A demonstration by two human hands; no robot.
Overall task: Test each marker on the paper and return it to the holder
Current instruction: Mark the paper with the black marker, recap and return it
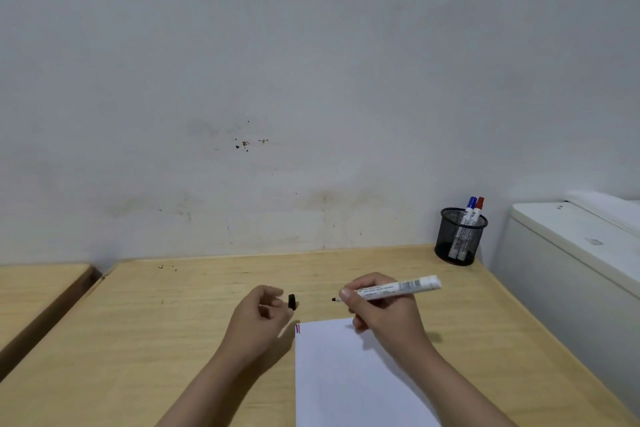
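My right hand (384,314) grips a white marker (398,289) with a black tip, held level above the paper's far edge, tip pointing left. Its black cap (292,302) is pinched in the fingers of my left hand (261,315), a short gap away from the tip. The white paper (346,378) lies on the wooden table (173,322) and carries small red and blue strokes at its top left corner. A black mesh holder (459,239) stands at the table's far right corner with a blue-capped marker (470,206) and a red-capped marker (479,206) upright in it.
A white appliance or cabinet (575,253) stands just right of the table, close to the holder. A second wooden surface (34,288) lies to the left across a narrow gap. A stained wall runs right behind the table.
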